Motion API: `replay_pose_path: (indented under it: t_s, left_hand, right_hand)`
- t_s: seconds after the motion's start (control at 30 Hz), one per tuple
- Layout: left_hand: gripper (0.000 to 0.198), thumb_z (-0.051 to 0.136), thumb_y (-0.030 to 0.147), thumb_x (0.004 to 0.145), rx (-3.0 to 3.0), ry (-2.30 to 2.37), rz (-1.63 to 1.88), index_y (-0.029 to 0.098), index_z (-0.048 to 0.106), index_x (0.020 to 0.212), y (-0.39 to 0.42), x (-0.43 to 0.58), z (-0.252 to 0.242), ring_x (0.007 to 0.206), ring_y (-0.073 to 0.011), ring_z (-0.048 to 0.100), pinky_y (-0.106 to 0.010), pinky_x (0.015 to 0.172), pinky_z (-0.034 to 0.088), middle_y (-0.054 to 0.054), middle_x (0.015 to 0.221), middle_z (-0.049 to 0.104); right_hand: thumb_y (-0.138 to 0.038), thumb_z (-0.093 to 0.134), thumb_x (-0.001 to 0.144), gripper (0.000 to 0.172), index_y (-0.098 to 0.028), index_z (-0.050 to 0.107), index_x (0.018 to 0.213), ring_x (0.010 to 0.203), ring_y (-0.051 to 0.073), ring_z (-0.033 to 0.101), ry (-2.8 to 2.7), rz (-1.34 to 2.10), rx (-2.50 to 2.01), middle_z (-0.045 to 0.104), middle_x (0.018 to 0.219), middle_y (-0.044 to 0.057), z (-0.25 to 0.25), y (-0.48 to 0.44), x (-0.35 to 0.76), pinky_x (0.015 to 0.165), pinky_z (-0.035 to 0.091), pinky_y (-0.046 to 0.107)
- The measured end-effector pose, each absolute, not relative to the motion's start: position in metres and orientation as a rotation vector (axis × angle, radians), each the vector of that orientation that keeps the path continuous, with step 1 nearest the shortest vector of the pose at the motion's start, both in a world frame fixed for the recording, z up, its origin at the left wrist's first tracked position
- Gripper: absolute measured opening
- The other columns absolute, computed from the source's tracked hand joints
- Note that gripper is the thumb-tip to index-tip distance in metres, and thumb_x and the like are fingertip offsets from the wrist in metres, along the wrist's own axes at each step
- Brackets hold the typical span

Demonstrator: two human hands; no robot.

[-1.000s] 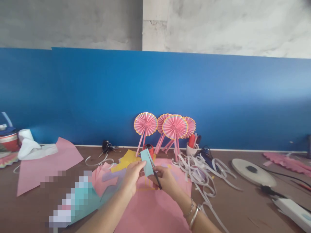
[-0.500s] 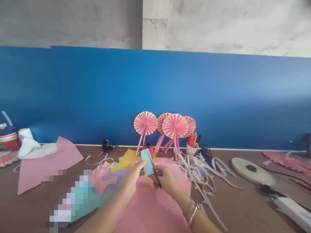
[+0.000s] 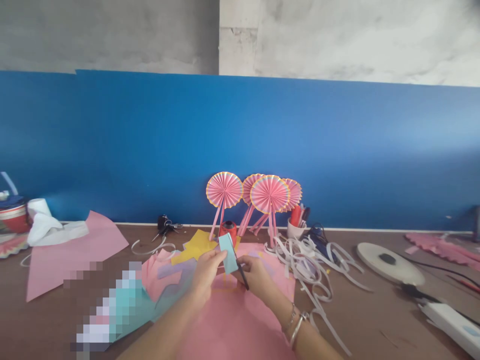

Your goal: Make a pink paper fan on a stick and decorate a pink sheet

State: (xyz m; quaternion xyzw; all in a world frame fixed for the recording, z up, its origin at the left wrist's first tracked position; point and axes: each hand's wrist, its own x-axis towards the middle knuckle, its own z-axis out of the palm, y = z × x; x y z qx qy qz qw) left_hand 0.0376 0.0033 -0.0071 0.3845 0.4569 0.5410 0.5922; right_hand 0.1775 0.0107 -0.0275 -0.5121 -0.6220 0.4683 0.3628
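Observation:
My left hand (image 3: 210, 267) pinches a small light-blue piece of paper (image 3: 228, 255) by its left edge, holding it up above the table. In my right hand (image 3: 257, 275) is a pair of dark scissors (image 3: 243, 276), its blades along the right side of the blue paper. How far apart the blades are is hard to make out. Under both hands lies a large pink sheet of paper (image 3: 240, 320). Yellow scraps (image 3: 198, 246) and pink scraps (image 3: 157, 275) are spread just left of my hands.
Several pink pleated paper fans (image 3: 224, 190) lean against the blue board (image 3: 150, 140). Curled white strips (image 3: 307, 270) lie right of my hands, near a white cup (image 3: 296, 230) of tools. Farther right are a round pale lid (image 3: 392, 265) and a white power strip (image 3: 455, 327).
The blue paper has tilted and dropped slightly, and the strip of it beyond the scissor blades looks narrower. Both hands keep nearly the same place and hold.

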Motion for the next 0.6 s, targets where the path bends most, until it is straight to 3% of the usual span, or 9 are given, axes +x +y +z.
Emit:
replay_pose_path:
  t_s: [0.13,0.37,0.6]
  left_hand:
    - [0.024,0.072,0.037,0.063,0.813,1.060,1.309,0.014,0.066,0.068,0.009,0.034,-0.012,0.071,-0.0220,0.067,-0.030,0.067,0.051,-0.008,0.070,0.071]
    - [0.032,0.077,0.037,0.057,0.622,1.039,1.530,0.013,0.063,0.074,0.021,0.026,-0.015,0.066,-0.0195,0.067,-0.028,0.061,0.051,-0.008,0.072,0.071]
    - [0.032,0.077,0.037,0.057,0.631,1.023,1.523,0.013,0.063,0.075,0.020,0.027,-0.011,0.065,-0.0203,0.068,-0.027,0.058,0.051,-0.008,0.069,0.071]
  right_hand:
    - [-0.039,0.068,0.066,0.023,-0.017,0.062,0.068,0.039,0.010,0.046,-1.578,1.258,-1.357,0.051,0.044,-0.005,-0.022,0.008,0.178,0.041,0.033,0.020]
    - [-0.035,0.065,0.070,0.027,-0.015,0.058,0.085,0.042,0.009,0.050,-1.599,1.471,-1.198,0.058,0.053,-0.003,-0.026,0.006,0.174,0.039,0.034,0.019]
    - [-0.036,0.066,0.069,0.028,-0.015,0.058,0.085,0.042,0.009,0.050,-1.645,1.464,-1.164,0.057,0.052,-0.004,-0.033,0.007,0.173,0.039,0.035,0.019]
